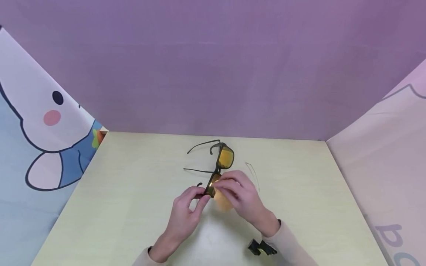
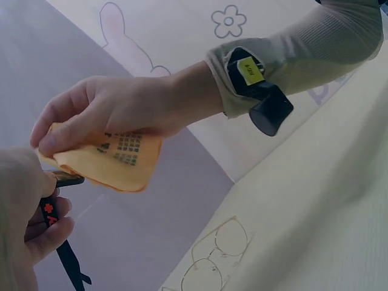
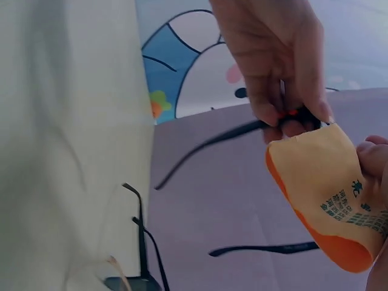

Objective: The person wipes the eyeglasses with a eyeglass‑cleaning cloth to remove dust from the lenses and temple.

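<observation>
My left hand (image 1: 186, 210) pinches one end of a pair of black-framed glasses with yellow lenses (image 1: 226, 157), holding them up with the temples pointing left. Thumb and fingers of my right hand (image 1: 243, 194) pinch an orange cleaning cloth (image 1: 222, 202) against the lens nearest me. Dark printed characters show on the cloth (image 3: 321, 182), which hangs down folded below the fingers. Red marks are visible on the temple (image 2: 51, 212) beside the left fingers. The cloth and right hand hide part of the near lens.
Behind the held glasses lies another dark pair (image 3: 142, 282) with thin temples. Thin wire-rimmed glasses (image 2: 230, 236) lie on the pale table (image 1: 133, 207), to the right. A black wrist camera (image 1: 261, 247) sits on my right sleeve. Purple and cartoon-printed panels surround the table.
</observation>
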Motion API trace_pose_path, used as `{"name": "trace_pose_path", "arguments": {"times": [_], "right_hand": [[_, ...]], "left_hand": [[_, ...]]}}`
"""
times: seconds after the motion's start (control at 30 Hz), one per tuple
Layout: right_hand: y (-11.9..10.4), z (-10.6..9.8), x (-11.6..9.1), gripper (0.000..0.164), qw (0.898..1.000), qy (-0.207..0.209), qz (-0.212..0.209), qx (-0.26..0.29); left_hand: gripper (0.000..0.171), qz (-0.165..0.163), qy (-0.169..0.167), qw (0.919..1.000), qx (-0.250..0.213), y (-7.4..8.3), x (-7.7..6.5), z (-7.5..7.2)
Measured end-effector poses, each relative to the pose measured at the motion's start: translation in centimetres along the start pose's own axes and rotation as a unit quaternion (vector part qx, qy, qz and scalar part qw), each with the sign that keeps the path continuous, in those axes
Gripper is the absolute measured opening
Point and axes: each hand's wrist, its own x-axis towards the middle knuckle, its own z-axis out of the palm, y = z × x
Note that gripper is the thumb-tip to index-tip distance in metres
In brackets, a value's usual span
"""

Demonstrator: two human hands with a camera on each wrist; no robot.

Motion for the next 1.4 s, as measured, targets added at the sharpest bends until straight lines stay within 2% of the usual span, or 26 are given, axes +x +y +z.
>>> {"name": "trace_pose_path", "arguments": {"times": [0.13,0.3,0.47,0.57,0.7,0.8,0.87,0.93,1.0,1.07,1.13,1.2,1.27,1.33,1.4], "right_hand": [[0.7,-1.0,1.0,0.021,0.998,0.056,0.038,0.015],[1.8,-2.7,1.8,0.009,0.987,0.097,0.124,0.014],[2.3,-3.5,2.0,0.026,0.981,0.100,0.164,0.006],[2.2,-3.0,2.0,0.024,0.984,0.087,0.153,0.015],[1.5,-1.9,1.4,0.008,0.995,0.046,0.081,0.023],[1.2,-1.3,1.2,0.016,0.999,0.029,0.039,0.017],[1.5,-1.4,1.4,0.011,0.998,0.040,0.051,0.006],[2.0,-1.6,1.8,0.007,0.994,0.063,0.090,0.007],[2.3,-1.9,2.1,0.015,0.988,0.085,0.126,0.011],[2.4,-2.2,2.2,0.019,0.986,0.090,0.139,0.016],[2.2,-2.1,2.0,0.013,0.990,0.074,0.118,0.023],[1.9,-2.0,1.8,0.006,0.995,0.048,0.080,0.026],[1.5,-1.8,1.6,0.012,0.998,0.027,0.049,0.026],[1.4,-1.8,1.7,0.015,0.999,0.023,0.046,0.018],[1.6,-2.0,1.9,0.009,0.997,0.038,0.071,0.008]], "left_hand": [[0.012,-0.010,0.004,0.9999,-0.001,0.0,-0.1,-0.1],[0.014,0.004,0.012,0.9999,-0.011,0.1,-0.2,-0.2],[0.019,0.020,0.001,0.9997,-0.017,0.0,-0.3,-0.2],[0.018,0.033,-0.011,0.9993,-0.011,0.1,-0.4,-0.3],[0.016,0.034,-0.021,0.9992,-0.008,0.0,-0.5,-0.4],[0.015,0.028,-0.023,0.9993,-0.010,-0.1,-0.6,-0.6],[0.012,0.028,-0.027,0.9992,-0.010,-0.2,-0.7,-0.6],[0.009,0.033,-0.032,0.9989,-0.009,-0.3,-0.7,-0.7],[0.009,0.041,-0.035,0.9985,-0.008,-0.3,-0.7,-0.7],[0.010,0.042,-0.038,0.9983,-0.011,-0.3,-0.8,-0.7],[0.011,0.045,-0.038,0.9982,-0.012,-0.4,-0.8,-0.8],[0.009,0.044,-0.037,0.9983,-0.013,-0.3,-0.8,-0.8],[0.008,0.040,-0.036,0.9984,-0.015,-0.3,-0.7,-0.8],[0.011,0.043,-0.036,0.9982,-0.019,-0.3,-0.6,-0.8],[0.014,0.051,-0.038,0.9977,-0.023,-0.3,-0.6,-0.7]]}}
